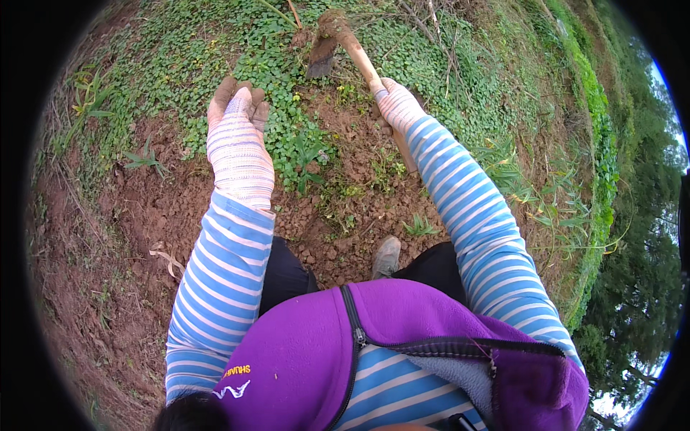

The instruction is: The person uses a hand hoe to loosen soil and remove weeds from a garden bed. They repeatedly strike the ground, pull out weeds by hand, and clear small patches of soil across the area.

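My right hand (400, 106), in a striped knit work glove, grips the wooden handle (360, 56) of a hoe. The hoe's head is up and away from me. Its metal blade (322, 56) is dirty and points down over low green weeds (259, 59). Clumped soil (333, 20) covers the joint of head and handle. Part of the handle shows below my hand, beside the forearm. My left hand (237, 124) wears a matching glove with soiled fingers. It hovers left of the hoe, fingers loosely bent and a little apart, with nothing visible in it.
Broken reddish-brown soil (345, 248) lies before my feet; one muddy shoe (386, 256) shows. A leafy plant (306, 164) stands between my hands. Dry twigs (444, 48) lie at the upper right. Taller grassy plants (555, 196) grow on the right, with trees (630, 231) beyond.
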Action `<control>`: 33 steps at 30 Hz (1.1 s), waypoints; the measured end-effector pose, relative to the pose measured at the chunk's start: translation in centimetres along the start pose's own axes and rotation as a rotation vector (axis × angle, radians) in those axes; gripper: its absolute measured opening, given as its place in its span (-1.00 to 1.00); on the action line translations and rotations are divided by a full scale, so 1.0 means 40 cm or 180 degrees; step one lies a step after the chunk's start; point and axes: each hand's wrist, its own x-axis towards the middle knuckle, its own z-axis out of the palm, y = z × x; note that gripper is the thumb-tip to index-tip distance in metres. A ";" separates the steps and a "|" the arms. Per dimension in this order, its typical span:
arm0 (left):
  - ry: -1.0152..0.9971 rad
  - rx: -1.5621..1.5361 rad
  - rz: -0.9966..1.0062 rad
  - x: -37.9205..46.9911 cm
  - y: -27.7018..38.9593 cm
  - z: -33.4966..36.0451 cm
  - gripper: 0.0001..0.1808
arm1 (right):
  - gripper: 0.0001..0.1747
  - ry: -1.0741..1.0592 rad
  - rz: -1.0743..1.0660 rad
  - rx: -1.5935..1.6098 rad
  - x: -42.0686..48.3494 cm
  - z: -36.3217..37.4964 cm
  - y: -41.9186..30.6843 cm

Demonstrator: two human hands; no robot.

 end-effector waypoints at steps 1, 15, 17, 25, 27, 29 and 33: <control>-0.0009 -0.0020 0.0010 0.000 0.002 -0.002 -0.58 | -0.68 -0.0010 0.0057 -0.0184 -0.008 0.015 0.012; -0.0079 -0.0117 0.0053 0.006 0.016 -0.011 -0.59 | -0.67 -0.0349 0.0433 -0.0635 -0.031 0.063 0.077; -0.0163 -0.0094 0.0001 0.008 0.018 -0.015 -0.57 | -0.63 -0.0583 0.0761 -0.1379 -0.116 0.022 0.129; -0.0202 -0.0139 -0.0002 0.015 0.015 -0.017 -0.55 | -0.65 -0.0771 0.0628 -0.1485 -0.164 -0.063 0.144; -0.0159 -0.0104 -0.0095 0.012 0.012 -0.016 -0.56 | -0.63 -0.0425 0.0388 -0.1382 -0.111 -0.031 0.113; -0.0258 -0.0119 -0.0053 0.008 0.011 -0.018 -0.55 | -0.68 -0.0099 0.0398 -0.0900 -0.085 0.006 0.105; -0.0351 -0.0181 -0.0101 0.000 0.016 -0.025 -0.55 | -0.63 -0.0485 0.0973 -0.1781 -0.190 -0.024 0.170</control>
